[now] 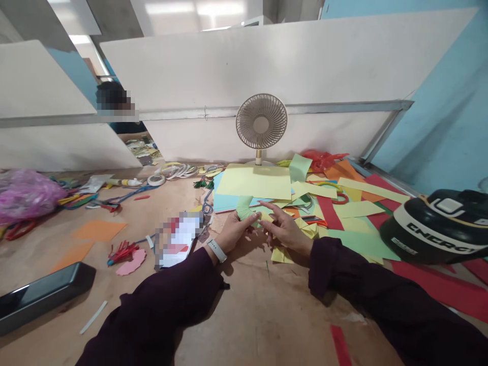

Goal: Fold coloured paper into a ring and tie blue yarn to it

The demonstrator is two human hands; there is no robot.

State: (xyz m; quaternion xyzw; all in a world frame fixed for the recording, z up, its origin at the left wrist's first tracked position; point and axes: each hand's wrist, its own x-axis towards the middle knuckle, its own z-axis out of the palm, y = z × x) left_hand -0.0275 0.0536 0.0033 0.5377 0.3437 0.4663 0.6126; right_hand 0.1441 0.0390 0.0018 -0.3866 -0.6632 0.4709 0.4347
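A light green folded paper strip (244, 207), curved and pleated, is pinched between the thumb and fingers of my left hand (233, 233). My right hand (285, 230) meets it from the other side. Its index finger stretches out above the strip, while the thumb and lower fingers close on the paper's right end near my left thumb. A yellowish bit shows between the hands; whether it belongs to the strip I cannot tell. Just beyond lies a large pale yellow sheet (253, 181). Folded yellow paper pieces (282, 255) lie below my right hand.
A small fan (261, 122) stands at the back. Coloured paper strips (360, 209) and scissors (339, 197) spread rightward, by a black ENERGY-marked object (430, 229). A phone (179, 241), pink scalloped paper (131, 263) and dark case (46, 295) lie left. Behind the partition sits another person (127, 127).
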